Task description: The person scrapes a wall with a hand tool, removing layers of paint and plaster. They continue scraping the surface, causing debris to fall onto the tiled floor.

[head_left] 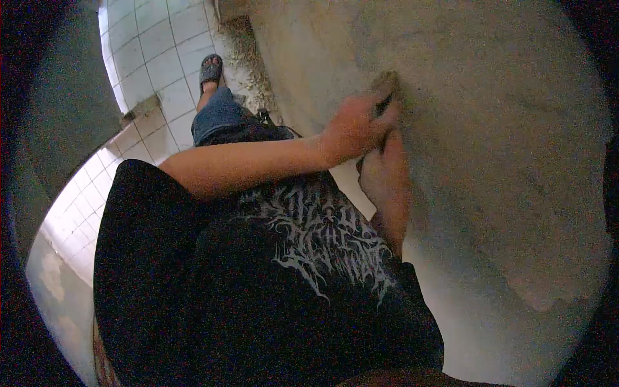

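Note:
My left hand (351,129) reaches across from the left, its fingers curled close to the plastered wall (490,148). My right hand (389,122) meets it there, at the end of a forearm rising from below. Between the two hands shows a small dark object (383,105), perhaps a tool's handle; blur hides its kind. Just beyond the fingers, a brownish lump (387,80) lies against the wall surface. Which hand bears the dark object is hard to see, since the hands overlap.
White floor tiles (155,51) spread at the upper left, where my sandalled foot (211,69) stands. Rough, crumbly debris (248,64) lines the wall's base. Lower on the right, the brown plaster ends in a ragged edge against a paler surface (464,303).

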The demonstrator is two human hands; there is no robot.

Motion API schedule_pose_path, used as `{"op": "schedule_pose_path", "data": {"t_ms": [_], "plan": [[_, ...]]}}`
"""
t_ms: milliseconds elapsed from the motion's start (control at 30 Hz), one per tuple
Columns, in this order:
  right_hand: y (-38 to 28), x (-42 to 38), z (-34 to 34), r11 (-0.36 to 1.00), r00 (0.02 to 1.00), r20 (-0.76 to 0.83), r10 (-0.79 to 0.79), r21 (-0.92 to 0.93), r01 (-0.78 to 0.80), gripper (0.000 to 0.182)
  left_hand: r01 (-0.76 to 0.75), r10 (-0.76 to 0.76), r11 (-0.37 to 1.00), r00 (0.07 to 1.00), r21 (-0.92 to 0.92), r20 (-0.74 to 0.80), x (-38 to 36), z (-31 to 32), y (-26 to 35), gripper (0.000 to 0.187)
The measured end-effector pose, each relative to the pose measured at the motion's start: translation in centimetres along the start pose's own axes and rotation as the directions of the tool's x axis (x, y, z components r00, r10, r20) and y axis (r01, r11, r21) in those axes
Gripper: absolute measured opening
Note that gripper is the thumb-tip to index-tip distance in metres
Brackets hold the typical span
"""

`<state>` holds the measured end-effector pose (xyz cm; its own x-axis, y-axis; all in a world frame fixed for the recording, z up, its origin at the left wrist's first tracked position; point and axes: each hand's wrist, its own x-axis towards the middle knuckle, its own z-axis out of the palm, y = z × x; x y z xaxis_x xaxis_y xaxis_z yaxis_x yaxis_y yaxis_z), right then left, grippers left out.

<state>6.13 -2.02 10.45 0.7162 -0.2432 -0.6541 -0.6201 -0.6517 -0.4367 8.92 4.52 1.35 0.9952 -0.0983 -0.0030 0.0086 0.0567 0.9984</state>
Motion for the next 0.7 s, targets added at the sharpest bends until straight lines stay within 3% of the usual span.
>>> {"op": "schedule_pose_path", "data": {"t_ms": [33, 100, 167, 233, 300, 333, 367, 400, 433, 467, 533, 633, 667, 700], "plan": [[2.0, 1.9, 1.0, 0.874, 0.97, -0.139, -0.199, -0.472, 0.112, 0.044, 0.036, -0.035, 0.999, 0.999, -0.002, 0.014, 0.7, -0.5, -0.8, 0.044], [3.1, 3.6, 2.3, 0.899, 0.97, -0.113, -0.214, -0.411, 0.15, 0.048, 0.055, -0.056, 0.998, 0.998, 0.017, 0.02, 2.1, -1.8, -3.0, 0.044], [2.9, -0.5, 3.3, 0.907, 0.955, -0.122, -0.271, -0.364, 0.211, 0.053, 0.209, -0.212, 0.977, 0.934, 0.043, 0.286, -0.7, -4.7, -2.9, 0.043], [3.0, -1.6, 2.9, 0.898, 0.966, 0.119, -0.231, -0.355, 0.259, 0.057, 0.186, -0.203, 0.978, 0.954, 0.099, 0.219, -1.3, -6.5, -5.0, 0.042], [5.3, -2.5, 2.9, 0.867, 0.927, 0.137, -0.348, -0.329, 0.374, 0.057, 0.165, -0.188, 0.974, 0.971, 0.158, 0.147, -2.3, -8.5, -5.6, 0.041], [6.7, -1.6, 2.9, 0.835, 0.888, 0.167, -0.429, -0.304, 0.46, 0.058, 0.276, -0.294, 0.94, 0.953, 0.198, 0.069, -2.5, -9.3, -6.0, 0.039], [7.5, -1.9, 3.1, 0.826, 0.877, 0.164, -0.452, -0.293, 0.481, 0.058, 0.38, -0.388, 0.898, 0.922, 0.221, -0.011, -3.3, -10.5, -5.6, 0.038], [8.5, -2.2, 3.2, 0.873, 0.911, 0.197, -0.361, -0.271, 0.405, 0.059, 0.37, -0.374, 0.899, 0.927, 0.235, -0.026, -4.4, -11.4, -6.0, 0.038], [9.3, -2.5, 3.4, 0.911, 0.935, 0.239, -0.262, -0.257, 0.321, 0.061, 0.398, -0.39, 0.912, 0.916, 0.099, -0.089, -5.1, -12.2, -6.6, 0.037], [11.3, -2.7, 3.9, 0.906, 0.927, 0.25, -0.28, -0.252, 0.341, 0.061, 0.408, -0.41, 0.912, 0.9, -0.041, -0.152, -6.3, -12.3, -7.1, 0.035], [15.9, -2.5, 5.2, 0.828, 0.842, 0.069, -0.535, -0.157, 0.539, 0.059, 0.367, -0.372, 0.928, 0.904, -0.064, -0.213, -8.5, -11.8, -5.8, 0.034], [19.0, -1.9, 4.9, 0.801, 0.802, 0.034, -0.596, -0.044, 0.597, 0.051, 0.294, -0.305, 0.952, 0.916, -0.081, -0.259, -10.1, -11.1, -3.6, 0.032], [19.9, -2.0, 4.7, 0.794, 0.794, 0.019, -0.607, -0.026, 0.608, 0.051, 0.3, -0.346, 0.934, 0.897, -0.196, -0.274, -10.5, -10.5, -4.6, 0.032], [20.8, -2.2, 4.1, 0.904, 0.903, 0.122, -0.412, 0.183, 0.387, 0.044, 0.303, -0.389, 0.902, 0.879, -0.307, -0.275, -11.0, -10.1, -5.4, 0.032]]}}
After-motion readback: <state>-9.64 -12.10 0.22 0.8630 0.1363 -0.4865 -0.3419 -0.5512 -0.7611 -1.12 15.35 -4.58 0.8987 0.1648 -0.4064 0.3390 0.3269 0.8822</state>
